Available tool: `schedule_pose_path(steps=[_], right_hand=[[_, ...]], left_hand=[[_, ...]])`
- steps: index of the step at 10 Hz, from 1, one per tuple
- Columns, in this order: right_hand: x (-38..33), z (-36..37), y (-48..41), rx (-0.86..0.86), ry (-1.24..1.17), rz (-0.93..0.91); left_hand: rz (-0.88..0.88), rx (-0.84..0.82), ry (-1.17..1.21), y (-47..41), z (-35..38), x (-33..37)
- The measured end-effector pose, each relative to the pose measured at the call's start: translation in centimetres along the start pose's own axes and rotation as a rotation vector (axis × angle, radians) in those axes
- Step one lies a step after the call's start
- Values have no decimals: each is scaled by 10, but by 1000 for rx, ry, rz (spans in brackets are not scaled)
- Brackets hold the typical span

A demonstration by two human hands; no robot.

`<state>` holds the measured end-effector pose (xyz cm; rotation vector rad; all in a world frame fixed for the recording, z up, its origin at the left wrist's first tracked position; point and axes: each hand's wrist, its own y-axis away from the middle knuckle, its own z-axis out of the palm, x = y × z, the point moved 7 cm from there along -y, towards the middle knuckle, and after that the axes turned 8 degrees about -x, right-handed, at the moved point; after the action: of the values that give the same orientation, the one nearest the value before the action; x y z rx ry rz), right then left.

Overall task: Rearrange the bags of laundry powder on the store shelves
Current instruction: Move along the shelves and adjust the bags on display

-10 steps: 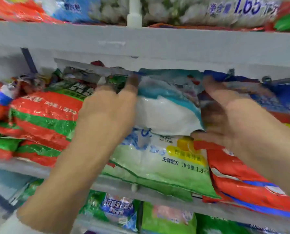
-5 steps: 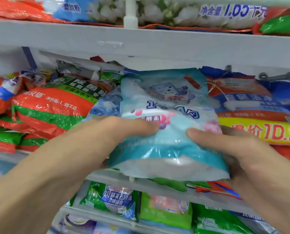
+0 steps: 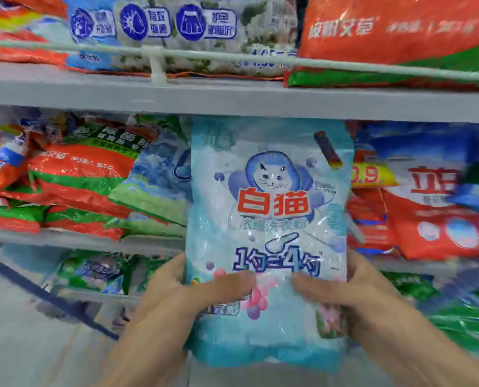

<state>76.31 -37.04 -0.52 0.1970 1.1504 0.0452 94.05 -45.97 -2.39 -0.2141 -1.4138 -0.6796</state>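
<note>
Laundry powder bag (image 3: 269, 213), pale blue with a cat's face and red lettering, stands upright in the air in front of the middle shelf (image 3: 73, 238), held at its lower part by both hands. The left hand (image 3: 171, 303) grips the bag's left edge, and its thumb (image 3: 227, 283) lies across the front. The right hand (image 3: 358, 297) grips the right edge in the same way, thumb (image 3: 311, 286) on the front. Both sets of fingers are clamped on the bag; those behind it are hidden. The thumbs point toward each other, a little apart.

Behind the bag on the left, red and green bags (image 3: 79, 174) lie stacked flat on the middle shelf, with a blue and green bag (image 3: 160, 180) leaning just beside them. On the right are red bags (image 3: 434, 224) and a yellow price label (image 3: 372, 174), blurred. The bag's top reaches the grey front edge of the upper shelf (image 3: 232, 99). On that upper shelf, behind a white rail (image 3: 260, 55), lie a white and blue bag (image 3: 182, 32) and an orange bag (image 3: 394, 26). Green bags (image 3: 93, 272) sit on the shelf below.
</note>
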Motion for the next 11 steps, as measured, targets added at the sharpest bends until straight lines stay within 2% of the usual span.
schedule_pose_path(steps=[1,3,4,7,9,11], right_hand=[[-1,7,37,58,-15,109],[-10,-2,112,223,13,163],[-26,3,144,242,13,138],[-132,16,203,506,-43,-208],[-178,7,223,537,-13,-243],[-222,-33,241,574,77,-282]], left_hand=[[-55,-71,53,36,20,3],[-157,-307,82,84,66,23],[-150,-367,87,103,86,39],[-91,-386,107,118,155,133],[-72,-473,128,117,197,172],[-47,-463,148,110,257,188]])
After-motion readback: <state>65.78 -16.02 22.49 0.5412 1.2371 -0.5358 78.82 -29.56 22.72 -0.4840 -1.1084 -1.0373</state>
